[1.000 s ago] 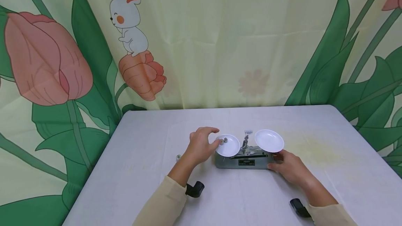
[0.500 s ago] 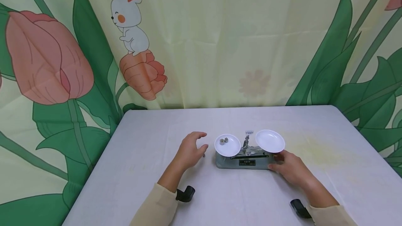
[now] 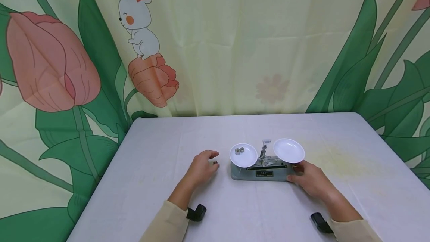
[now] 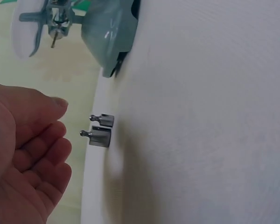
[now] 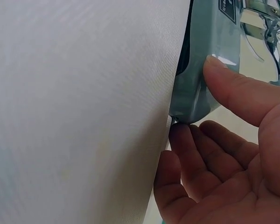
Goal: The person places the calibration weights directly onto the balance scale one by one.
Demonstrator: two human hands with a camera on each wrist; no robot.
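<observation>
A balance scale with a grey-green base (image 3: 263,174) stands on the table. Its left white pan (image 3: 244,160) carries two small metal weights (image 3: 239,151); the right white pan (image 3: 289,150) bears nothing. My right hand (image 3: 310,182) grips the base's right end, its thumb on the front face in the right wrist view, the fingers (image 5: 196,158) at the end. My left hand (image 3: 201,169), thumb and fingers loosely bent and apart, hovers left of the scale. Beyond its fingertips in the left wrist view, two knobbed metal weights (image 4: 100,136) stand side by side on the table, untouched.
A white cloth covers the table (image 3: 268,212). Behind it hangs a curtain (image 3: 215,47) printed with a rabbit, a carrot and tulips. A black wrist camera (image 3: 196,213) sits on the left wrist, another (image 3: 320,222) on the right.
My left hand has drawn away from the left pan, leaving two weights in it, then lowered toward the table on the left. The right hand has stayed on the base.
</observation>
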